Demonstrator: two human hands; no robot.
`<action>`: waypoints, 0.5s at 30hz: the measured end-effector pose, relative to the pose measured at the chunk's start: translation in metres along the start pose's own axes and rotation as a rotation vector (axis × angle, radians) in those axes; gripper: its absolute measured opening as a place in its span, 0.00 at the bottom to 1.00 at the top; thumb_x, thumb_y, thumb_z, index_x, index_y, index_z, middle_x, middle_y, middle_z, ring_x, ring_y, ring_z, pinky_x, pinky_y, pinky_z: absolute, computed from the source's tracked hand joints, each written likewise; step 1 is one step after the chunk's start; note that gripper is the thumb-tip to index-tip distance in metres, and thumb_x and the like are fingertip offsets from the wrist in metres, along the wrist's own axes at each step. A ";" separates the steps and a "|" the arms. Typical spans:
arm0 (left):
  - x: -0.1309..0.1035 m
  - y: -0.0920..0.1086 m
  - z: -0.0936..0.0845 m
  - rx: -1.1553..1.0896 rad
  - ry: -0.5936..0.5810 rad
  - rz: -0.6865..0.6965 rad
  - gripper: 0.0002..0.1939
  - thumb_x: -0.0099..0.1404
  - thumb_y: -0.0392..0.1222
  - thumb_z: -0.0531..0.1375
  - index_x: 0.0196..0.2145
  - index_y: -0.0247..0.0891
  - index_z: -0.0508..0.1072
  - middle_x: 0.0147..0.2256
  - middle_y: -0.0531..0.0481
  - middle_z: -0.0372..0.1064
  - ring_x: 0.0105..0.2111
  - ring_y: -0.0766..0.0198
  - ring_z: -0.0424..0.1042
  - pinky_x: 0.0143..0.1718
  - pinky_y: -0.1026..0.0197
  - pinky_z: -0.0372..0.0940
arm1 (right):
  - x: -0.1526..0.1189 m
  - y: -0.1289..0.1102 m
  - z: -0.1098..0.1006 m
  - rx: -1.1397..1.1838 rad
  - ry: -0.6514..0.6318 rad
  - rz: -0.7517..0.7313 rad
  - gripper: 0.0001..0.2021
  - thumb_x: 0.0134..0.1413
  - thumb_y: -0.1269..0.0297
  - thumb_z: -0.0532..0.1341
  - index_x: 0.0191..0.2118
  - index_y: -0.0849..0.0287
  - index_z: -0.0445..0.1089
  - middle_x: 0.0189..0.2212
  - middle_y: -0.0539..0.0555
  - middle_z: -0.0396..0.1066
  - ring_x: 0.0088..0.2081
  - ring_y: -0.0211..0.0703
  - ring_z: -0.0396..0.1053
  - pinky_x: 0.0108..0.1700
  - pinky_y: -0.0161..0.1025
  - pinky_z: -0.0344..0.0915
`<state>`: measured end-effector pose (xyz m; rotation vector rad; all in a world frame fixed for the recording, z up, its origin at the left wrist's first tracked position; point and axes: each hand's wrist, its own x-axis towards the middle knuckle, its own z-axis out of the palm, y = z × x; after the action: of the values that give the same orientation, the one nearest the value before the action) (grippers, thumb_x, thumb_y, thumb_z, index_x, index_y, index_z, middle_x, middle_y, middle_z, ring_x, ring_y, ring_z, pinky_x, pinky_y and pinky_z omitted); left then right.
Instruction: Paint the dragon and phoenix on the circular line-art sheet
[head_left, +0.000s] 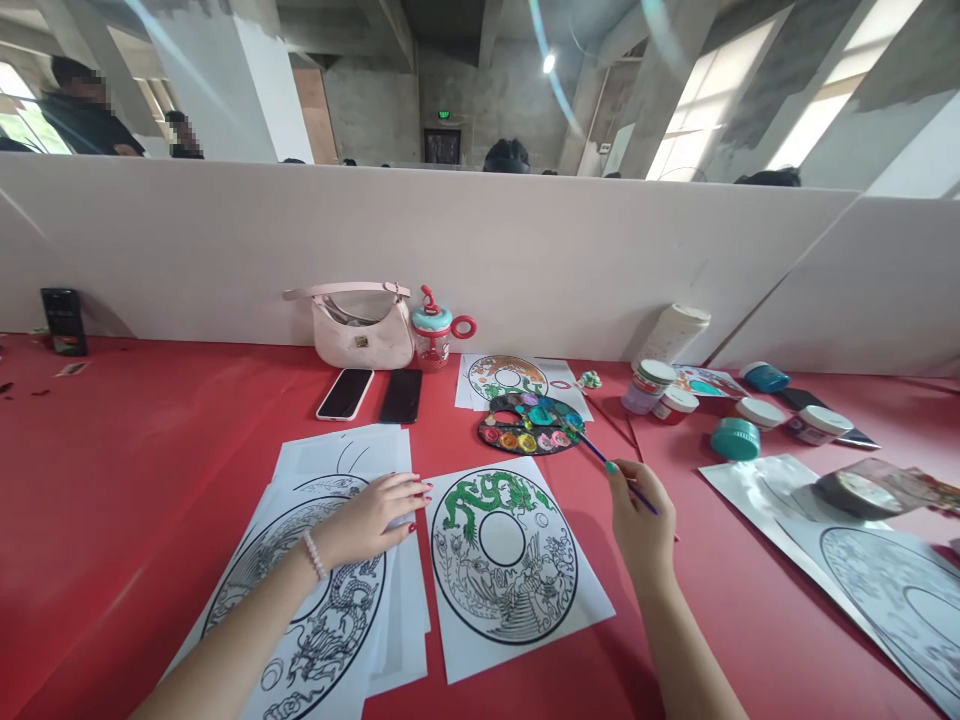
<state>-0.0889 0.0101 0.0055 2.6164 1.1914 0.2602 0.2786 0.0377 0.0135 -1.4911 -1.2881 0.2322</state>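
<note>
Black palette (525,428) of assorted paints (527,442), brush (596,451) seemingly in one.

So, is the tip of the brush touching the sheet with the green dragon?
No, the right hand holds the brush with its tip over the paint palette, beyond that sheet.

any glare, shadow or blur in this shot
Head view: bluish flare streaks cross the top; head view: upper-right windows look washed out; head view: the far-left phone shadows the white partition; head view: the green-dragon sheet reads clearly.
</note>
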 end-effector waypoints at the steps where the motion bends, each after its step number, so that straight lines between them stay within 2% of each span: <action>1: 0.000 0.000 0.000 -0.003 0.002 0.001 0.21 0.65 0.36 0.54 0.56 0.43 0.64 0.59 0.51 0.58 0.61 0.54 0.53 0.61 0.46 0.55 | 0.003 0.005 -0.002 -0.012 0.020 0.043 0.14 0.52 0.53 0.55 0.33 0.59 0.68 0.28 0.55 0.70 0.30 0.43 0.67 0.33 0.38 0.62; 4: -0.002 -0.001 0.001 -0.013 0.008 -0.001 0.22 0.64 0.35 0.55 0.56 0.45 0.64 0.59 0.52 0.58 0.61 0.54 0.53 0.60 0.47 0.55 | 0.009 0.015 -0.003 -0.051 -0.011 0.105 0.16 0.50 0.52 0.55 0.36 0.59 0.70 0.30 0.56 0.72 0.30 0.45 0.68 0.33 0.40 0.63; 7: -0.002 -0.002 0.002 -0.022 0.004 -0.006 0.23 0.64 0.36 0.55 0.57 0.46 0.63 0.60 0.53 0.57 0.61 0.54 0.52 0.60 0.46 0.56 | 0.009 0.015 -0.001 -0.076 -0.031 0.095 0.17 0.50 0.53 0.54 0.37 0.60 0.71 0.30 0.58 0.73 0.30 0.46 0.68 0.32 0.40 0.62; 15: -0.001 -0.001 0.001 -0.013 0.007 0.001 0.23 0.64 0.36 0.55 0.57 0.46 0.63 0.59 0.52 0.58 0.61 0.54 0.53 0.60 0.47 0.56 | 0.008 0.007 -0.002 -0.117 0.041 0.025 0.16 0.52 0.55 0.52 0.36 0.60 0.70 0.31 0.58 0.73 0.30 0.45 0.68 0.35 0.41 0.63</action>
<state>-0.0905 0.0097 0.0038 2.6073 1.1862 0.2768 0.2867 0.0441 0.0125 -1.6039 -1.2694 0.1434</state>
